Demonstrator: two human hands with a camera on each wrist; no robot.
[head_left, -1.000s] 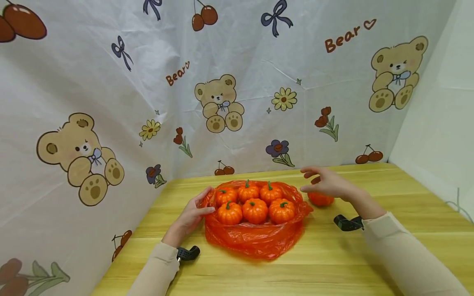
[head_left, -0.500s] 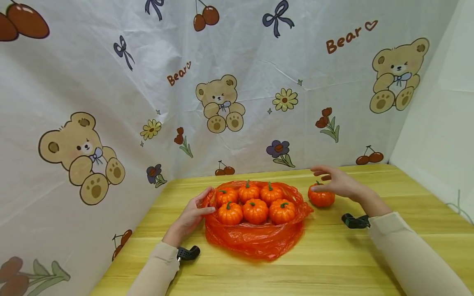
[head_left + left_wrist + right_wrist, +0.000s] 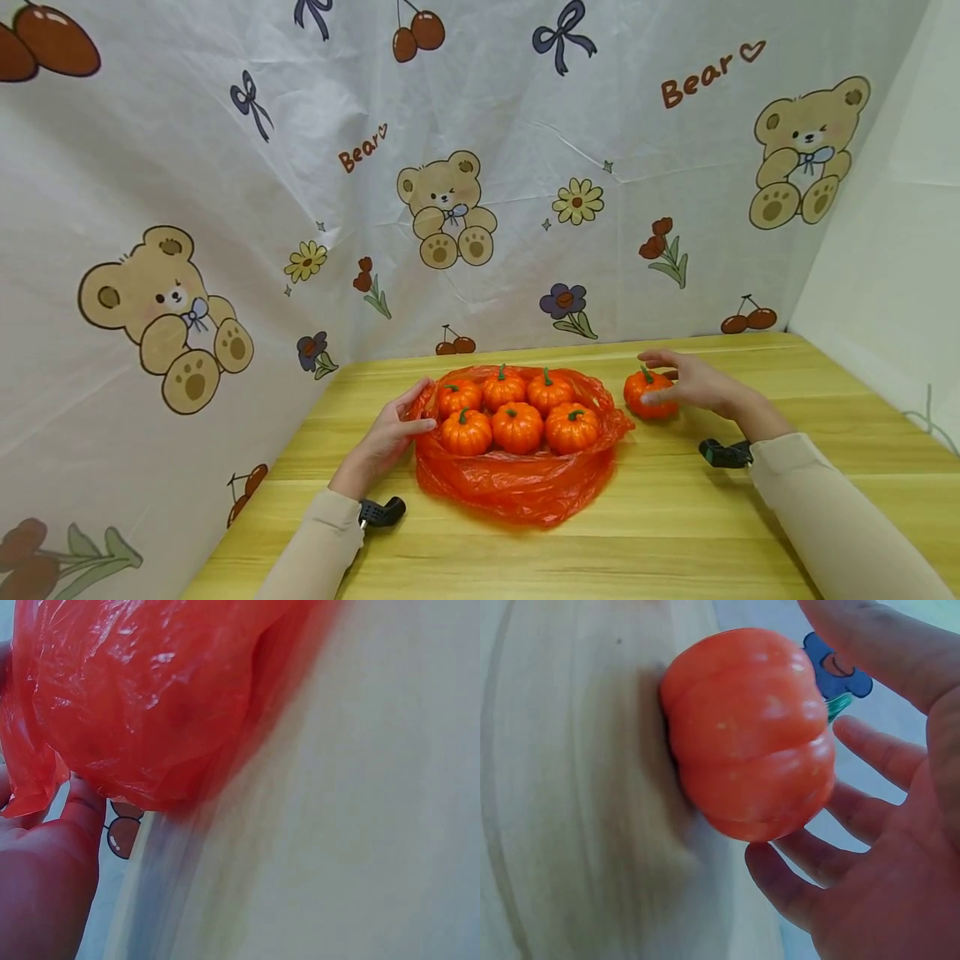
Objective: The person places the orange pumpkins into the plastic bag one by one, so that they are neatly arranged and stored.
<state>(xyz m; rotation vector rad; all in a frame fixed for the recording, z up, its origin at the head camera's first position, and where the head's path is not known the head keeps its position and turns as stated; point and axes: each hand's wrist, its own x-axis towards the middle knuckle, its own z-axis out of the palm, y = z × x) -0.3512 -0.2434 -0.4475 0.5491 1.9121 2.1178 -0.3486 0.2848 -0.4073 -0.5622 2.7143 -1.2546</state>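
Observation:
A red plastic bag [image 3: 517,487] sits on the table with its mouth rolled wide, and several small orange pumpkins [image 3: 517,427] with green stems lie inside. My left hand [image 3: 381,440] pinches the bag's left rim between thumb and fingers; in the left wrist view, red film [image 3: 150,697] passes between them. Right of the bag, a single pumpkin [image 3: 642,390] stands on the wood. My right hand [image 3: 701,387] is spread around its right side, thumb nearer me and fingers behind. In the right wrist view, the fingers lie close to that pumpkin [image 3: 750,735], not clenched on it.
The light wooden table [image 3: 585,542] meets a cloth backdrop [image 3: 510,275] printed with bears and flowers behind and on the left. A white wall [image 3: 885,275] stands on the right. Each wrist wears a black camera mount [image 3: 726,454].
My right hand has moved right and then lowered around the lone pumpkin, which it partly covered before. My left hand and the bag have stayed put.

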